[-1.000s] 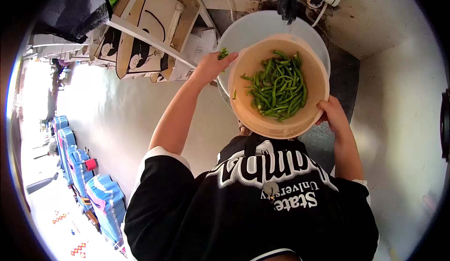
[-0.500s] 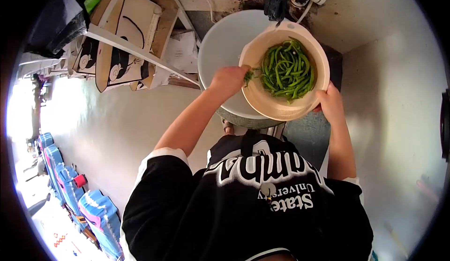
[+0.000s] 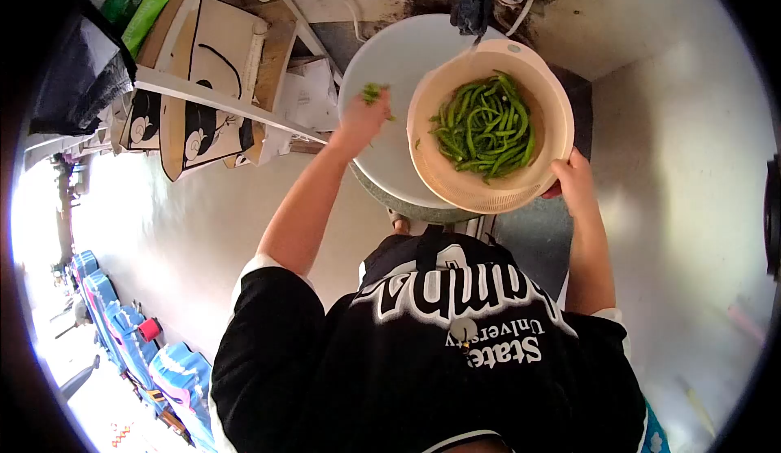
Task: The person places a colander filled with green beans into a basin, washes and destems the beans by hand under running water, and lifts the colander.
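Observation:
A peach-coloured strainer basket (image 3: 423,156) holds a heap of green beans (image 3: 488,127). My right hand (image 3: 575,183) grips its rim at the lower right. Over the left part of a large pale basin (image 3: 390,160), my left hand (image 3: 368,118) is closed on small green scraps (image 3: 374,91); the hand is slightly blurred. The basket is above the right side of the basin and hides much of it.
On the left stands a shelf frame (image 3: 220,103) with printed bags and papers. A dark tap-like object (image 3: 474,1) hangs over the basin's far edge. Blue covered seats (image 3: 183,380) are at the lower left, and a wall (image 3: 675,168) rises on the right.
My left hand went in to the basket's left rim, then moved back left over the basin, still holding green scraps. The basket, tilted at first, is now more level, with my right hand still on it.

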The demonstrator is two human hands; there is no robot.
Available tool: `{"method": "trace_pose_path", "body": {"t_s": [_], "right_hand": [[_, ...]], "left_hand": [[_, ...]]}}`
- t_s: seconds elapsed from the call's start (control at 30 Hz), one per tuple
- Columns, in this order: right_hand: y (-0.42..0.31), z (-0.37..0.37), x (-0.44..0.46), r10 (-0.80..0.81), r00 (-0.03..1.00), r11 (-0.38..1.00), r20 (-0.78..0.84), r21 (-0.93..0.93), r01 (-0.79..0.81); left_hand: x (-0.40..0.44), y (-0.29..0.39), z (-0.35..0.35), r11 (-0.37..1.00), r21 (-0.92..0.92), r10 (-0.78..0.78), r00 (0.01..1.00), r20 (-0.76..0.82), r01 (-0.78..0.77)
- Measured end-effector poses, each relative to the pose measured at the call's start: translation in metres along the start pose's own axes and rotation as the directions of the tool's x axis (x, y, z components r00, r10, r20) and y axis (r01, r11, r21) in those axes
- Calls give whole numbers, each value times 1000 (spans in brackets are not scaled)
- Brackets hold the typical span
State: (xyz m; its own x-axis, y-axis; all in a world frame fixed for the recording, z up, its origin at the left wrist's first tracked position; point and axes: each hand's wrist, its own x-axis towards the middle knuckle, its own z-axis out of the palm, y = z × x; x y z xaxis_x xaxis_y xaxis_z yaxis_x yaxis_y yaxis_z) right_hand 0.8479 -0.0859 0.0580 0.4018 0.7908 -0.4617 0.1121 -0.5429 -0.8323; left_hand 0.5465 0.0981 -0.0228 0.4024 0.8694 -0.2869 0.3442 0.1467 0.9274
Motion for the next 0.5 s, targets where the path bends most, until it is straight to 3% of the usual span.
{"method": "trace_pose_path", "body": {"t_s": [0.03, 0.07, 0.17, 0.27, 0.37, 0.47, 0.5], "right_hand": [[0, -2, -1, 12, 1000, 1000, 20, 12, -13], [0, -4, -2, 22, 999, 999, 41, 22, -23], [5, -8, 1, 44, 996, 998, 84, 44, -48], [7, -6, 5, 51, 989, 997, 141, 41, -58], [4, 4, 9, 52, 977, 998, 208, 28, -59], [2, 11, 15, 58, 965, 998, 254, 14, -64], [3, 14, 17, 67, 961, 997, 267, 4, -71]], "left_hand": [[-2, -2, -13, 934, -340, -98, 994, 57, 111], [-3, -2, -19, 745, -630, -170, 975, 141, 221], [-18, -2, -14, 777, -557, -269, 955, 127, 294], [-35, 3, -11, 861, -383, -283, 941, 187, 335], [-42, 1, -12, 996, -22, -93, 993, -67, 92], [-63, 57, -3, 872, 485, 104, 993, -53, -65], [-62, 55, 6, 743, 630, 166, 974, 152, -225]]}}
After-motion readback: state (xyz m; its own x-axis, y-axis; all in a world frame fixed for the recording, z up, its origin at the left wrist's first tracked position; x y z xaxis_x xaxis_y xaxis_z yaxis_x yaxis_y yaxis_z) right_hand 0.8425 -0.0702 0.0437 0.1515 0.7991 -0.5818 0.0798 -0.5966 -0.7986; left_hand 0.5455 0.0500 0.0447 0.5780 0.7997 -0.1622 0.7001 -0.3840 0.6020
